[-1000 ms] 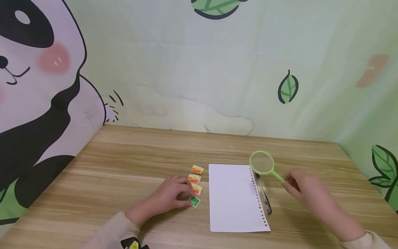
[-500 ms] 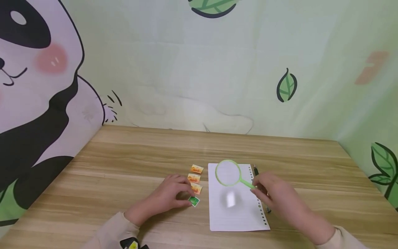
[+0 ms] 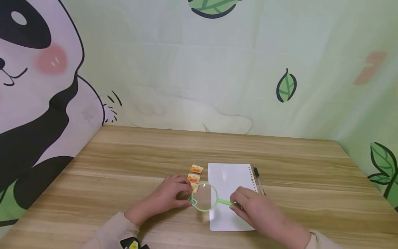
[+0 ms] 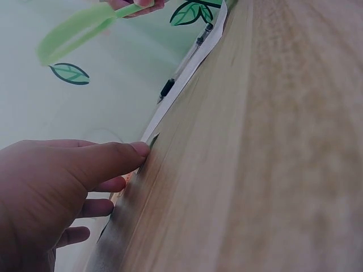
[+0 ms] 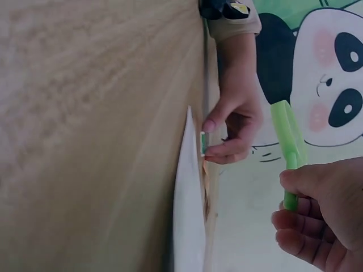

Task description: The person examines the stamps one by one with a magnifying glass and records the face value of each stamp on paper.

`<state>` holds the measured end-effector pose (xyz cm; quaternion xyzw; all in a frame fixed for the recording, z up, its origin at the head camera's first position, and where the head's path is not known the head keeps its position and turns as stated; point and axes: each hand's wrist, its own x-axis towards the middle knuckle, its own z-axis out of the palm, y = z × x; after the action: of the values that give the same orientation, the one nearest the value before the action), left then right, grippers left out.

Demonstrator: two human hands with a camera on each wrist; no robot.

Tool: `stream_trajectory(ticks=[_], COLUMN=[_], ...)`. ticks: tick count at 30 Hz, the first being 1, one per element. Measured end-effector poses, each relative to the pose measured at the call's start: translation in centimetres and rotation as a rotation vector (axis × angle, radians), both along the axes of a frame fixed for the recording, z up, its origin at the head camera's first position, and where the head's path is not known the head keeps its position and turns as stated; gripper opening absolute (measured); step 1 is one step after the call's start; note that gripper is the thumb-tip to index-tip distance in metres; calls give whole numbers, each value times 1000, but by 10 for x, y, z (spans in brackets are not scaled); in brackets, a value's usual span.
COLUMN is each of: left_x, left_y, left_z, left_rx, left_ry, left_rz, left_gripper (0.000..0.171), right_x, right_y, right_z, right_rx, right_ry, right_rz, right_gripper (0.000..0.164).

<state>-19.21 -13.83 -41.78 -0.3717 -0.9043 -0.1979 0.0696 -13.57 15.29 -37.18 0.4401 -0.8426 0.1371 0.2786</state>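
Observation:
My left hand (image 3: 168, 193) rests low over the table, pinching a small green stamp (image 3: 193, 201) with a white border between thumb and forefinger. In the right wrist view, the green stamp (image 5: 202, 144) shows between those fingertips. My right hand (image 3: 261, 211) grips the handle of a green magnifying glass (image 3: 224, 201), thumb against fingers. Its round lens hangs above the table, and its left rim overlaps the green stamp in the head view. The left wrist view catches the magnifying glass (image 4: 79, 34) raised well over the tabletop.
Several orange-yellow stamps (image 3: 196, 168) lie in a column beyond the left fingers, the nearest partly covered. Under the right hand is a lined sheet of paper (image 3: 230, 174) with punched holes. A black-capped pen (image 3: 256, 173) lies along its right edge. A panda-printed wall backs the wooden table (image 3: 140, 145).
My right hand has carried the magnifying glass leftward and nearer, from the pen's side across the paper to the green stamp. The left hand has stayed in place.

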Motion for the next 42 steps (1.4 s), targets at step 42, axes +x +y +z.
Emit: stream_trajectory(ticks=[42], left_x=[1], left_y=[2], left_z=[3], left_rx=[-34], left_ry=[53], left_rz=[-9], left_gripper=[19], right_x=[4], right_y=[-8], right_z=[-7], right_rx=[57], right_ry=[69], right_rz=[9], right_gripper=[30])
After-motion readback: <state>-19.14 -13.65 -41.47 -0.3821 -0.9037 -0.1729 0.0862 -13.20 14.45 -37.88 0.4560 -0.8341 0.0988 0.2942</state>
